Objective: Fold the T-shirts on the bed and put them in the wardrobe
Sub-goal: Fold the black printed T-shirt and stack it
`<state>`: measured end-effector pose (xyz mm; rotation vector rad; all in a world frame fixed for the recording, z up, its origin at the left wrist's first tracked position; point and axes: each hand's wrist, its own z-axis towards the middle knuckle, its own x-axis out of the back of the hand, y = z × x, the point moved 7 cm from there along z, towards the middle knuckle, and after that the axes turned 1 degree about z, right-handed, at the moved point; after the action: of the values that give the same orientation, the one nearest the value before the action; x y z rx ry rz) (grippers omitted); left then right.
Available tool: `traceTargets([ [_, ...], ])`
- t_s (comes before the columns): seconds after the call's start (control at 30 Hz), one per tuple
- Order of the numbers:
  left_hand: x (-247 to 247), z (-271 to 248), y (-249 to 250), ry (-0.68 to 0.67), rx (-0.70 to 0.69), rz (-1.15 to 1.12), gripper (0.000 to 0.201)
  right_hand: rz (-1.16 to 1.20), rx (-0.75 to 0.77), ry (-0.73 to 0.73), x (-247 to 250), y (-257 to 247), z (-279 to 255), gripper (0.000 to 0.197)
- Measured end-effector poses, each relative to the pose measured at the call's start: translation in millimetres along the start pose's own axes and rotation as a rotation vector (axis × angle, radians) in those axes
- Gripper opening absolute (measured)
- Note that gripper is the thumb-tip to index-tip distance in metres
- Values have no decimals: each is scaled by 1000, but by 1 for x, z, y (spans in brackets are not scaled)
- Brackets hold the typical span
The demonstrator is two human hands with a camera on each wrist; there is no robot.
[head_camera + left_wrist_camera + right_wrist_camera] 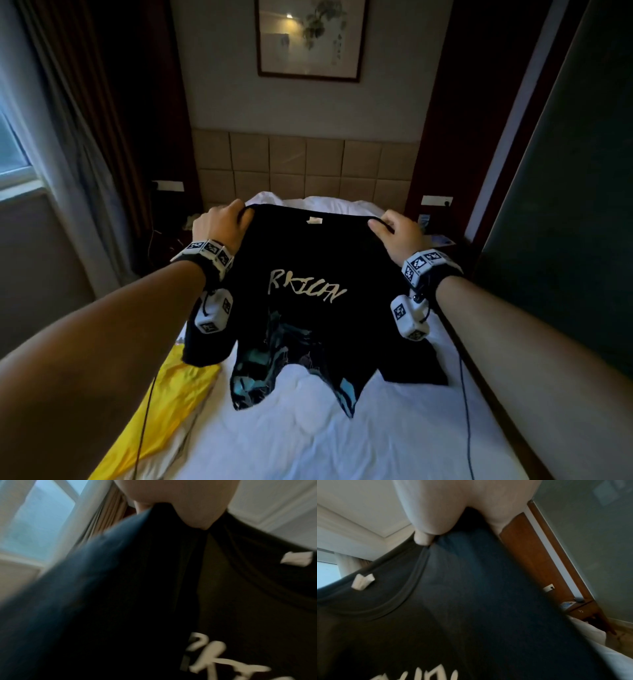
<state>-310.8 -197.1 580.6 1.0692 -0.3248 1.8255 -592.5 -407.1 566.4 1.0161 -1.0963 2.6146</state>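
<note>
A black T-shirt (308, 270) with pale lettering and a blue print hangs spread out above the white bed (342, 438), its hem trailing on the sheet. My left hand (222, 222) grips its left shoulder and my right hand (394, 229) grips its right shoulder, both held up at the same height. A white label shows at the collar. In the left wrist view my left hand (180, 507) pinches the black T-shirt (154, 588). In the right wrist view my right hand (453, 513) pinches the black T-shirt (488, 601) beside the collar.
A yellow garment (171, 404) lies on the bed's left edge. The padded headboard (301, 164) stands behind, with a bedside table (442, 240) to the right. A curtained window (20, 147) is on the left, a dark wall panel (565, 171) on the right.
</note>
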Motion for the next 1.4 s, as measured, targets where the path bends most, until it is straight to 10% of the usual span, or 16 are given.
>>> traceTargets([
  [0.3,-70,-18,-22,-271,-30,57,36,-124,-109,-116,-53,59,7,44],
  [0.7,-341,-33,-84,-722,87,22,22,-109,-421,-445,-251,237,2,46],
  [1.4,-716,-4,-153,-962,451,-13,34,16,-871,-509,-522,477,56,26],
])
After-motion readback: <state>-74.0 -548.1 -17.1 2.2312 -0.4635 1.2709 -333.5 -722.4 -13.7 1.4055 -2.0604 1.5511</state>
